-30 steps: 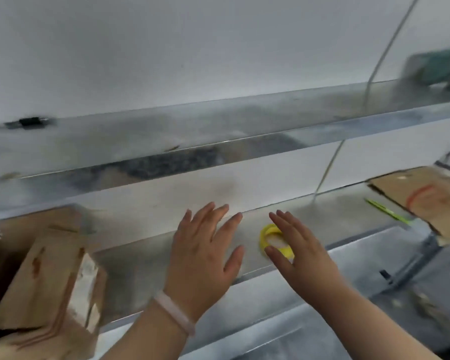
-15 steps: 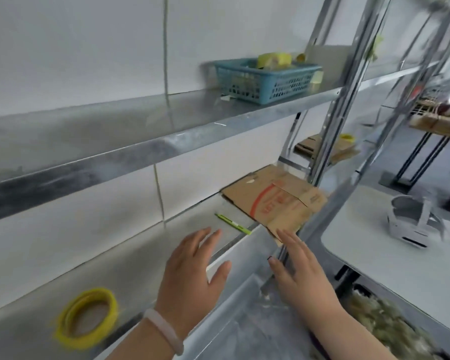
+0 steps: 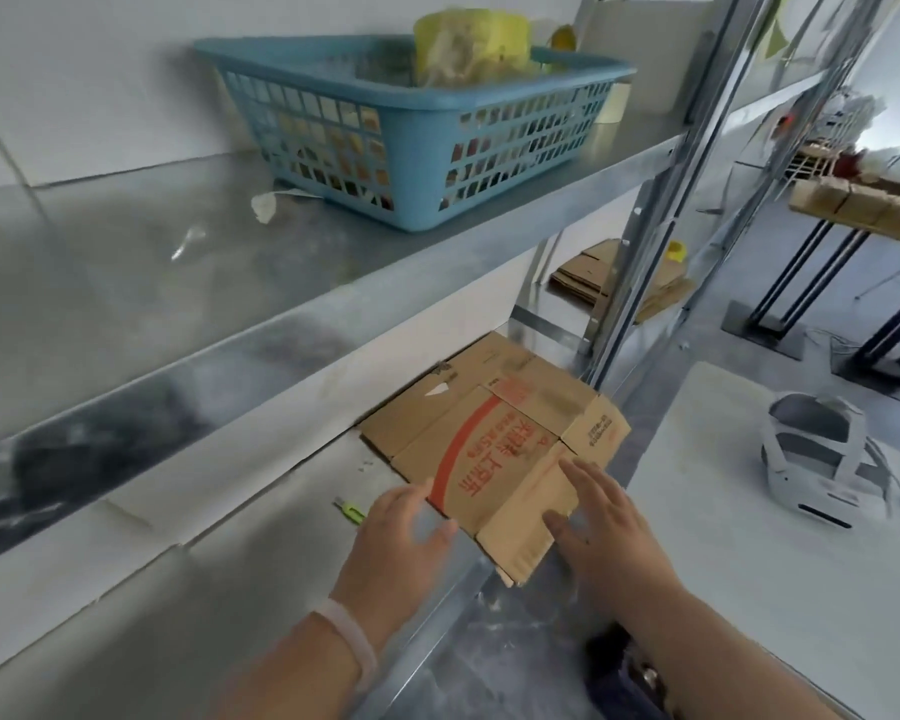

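A flattened cardboard box (image 3: 494, 439) with red print lies on the lower metal shelf (image 3: 261, 517), its near corner jutting past the shelf's front edge. My left hand (image 3: 401, 543) hovers with spread fingers at the box's left near edge. My right hand (image 3: 601, 532) reaches with straight fingers to the box's right near corner, touching or almost touching it. Neither hand holds anything. A green pen-like object (image 3: 351, 511) lies on the shelf just left of my left hand.
On the upper shelf (image 3: 333, 283) stands a blue plastic basket (image 3: 411, 132) with a yellow roll inside. A metal upright (image 3: 640, 262) borders the box at right. More flattened cardboard (image 3: 593, 275) lies behind it. A white headset (image 3: 822, 454) sits on the table (image 3: 749, 589) at right.
The view has swung right along the shelf, leaving the yellow tape ring out of sight. Both hands moved from the bare shelf to the near edge of the flattened cardboard box.
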The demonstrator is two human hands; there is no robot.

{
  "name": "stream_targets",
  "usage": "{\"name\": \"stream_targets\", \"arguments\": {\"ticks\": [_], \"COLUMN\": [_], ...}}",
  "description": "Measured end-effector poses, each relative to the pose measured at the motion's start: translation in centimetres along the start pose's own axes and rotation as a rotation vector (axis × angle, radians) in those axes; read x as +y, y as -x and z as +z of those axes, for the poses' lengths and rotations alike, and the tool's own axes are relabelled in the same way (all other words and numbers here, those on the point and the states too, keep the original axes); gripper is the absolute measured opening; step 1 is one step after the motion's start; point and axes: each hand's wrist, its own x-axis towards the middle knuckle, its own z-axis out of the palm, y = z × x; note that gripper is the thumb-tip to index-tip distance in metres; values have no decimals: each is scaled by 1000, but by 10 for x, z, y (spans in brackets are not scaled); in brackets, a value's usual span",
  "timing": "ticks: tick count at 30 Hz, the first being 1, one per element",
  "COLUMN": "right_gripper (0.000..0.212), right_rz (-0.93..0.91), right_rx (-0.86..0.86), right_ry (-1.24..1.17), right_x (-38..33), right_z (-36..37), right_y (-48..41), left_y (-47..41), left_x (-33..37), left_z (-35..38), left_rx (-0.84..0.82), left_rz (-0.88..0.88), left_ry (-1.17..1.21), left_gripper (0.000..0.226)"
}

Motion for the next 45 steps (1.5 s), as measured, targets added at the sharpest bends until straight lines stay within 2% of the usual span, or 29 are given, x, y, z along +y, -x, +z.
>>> {"name": "stream_targets", "arguments": {"ticks": [6,8,11,15,18,20,22,26,32,37,41,45], "right_gripper": [65,59,46,46,60,71,75,66,61,40,32,29], "right_rz": [10,8,-10,-18,6,50,79,43,-75,-167,-215,-321], "right_rx": [-45,-67,-116,-187,-214,-167,-100,-19,55,-52,-190,-293], "right_ry": [33,51,63,139,167,112,6,-223,-465,-640,-693,-710], "right_x": [34,42,49,73,89,97,102,105,85,43,10,-29], "right_z": [-19,-28,-42,-36,-24,-21,-24,-39,-56,-40,-8,15], "right_y": [-119,-166,-224,-279,-299,-305,-302,-281,-211,-129,-65,-10], "left_y": [-44,-57,-72,-91,-100,-103,-104,-87,-14,71,139,196], "left_x": [-1,5,18,23,20,20,24,39,57,44,22,-5], "left_z": [32,46,65,82,92,96,96,89,60,19,-14,-37], "left_rx": [-93,-90,43,269,396,470,548,655,652,742,780,794], "left_rz": [-308,-384,-470,-630,-682,-696,-687,-571,-395,-342,-340,-322], "left_ry": [96,154,268,450,572,632,659,606,598,650,633,537], "left_gripper": [65,60,47,51,46,46,50,43,32,31,37,68]}}
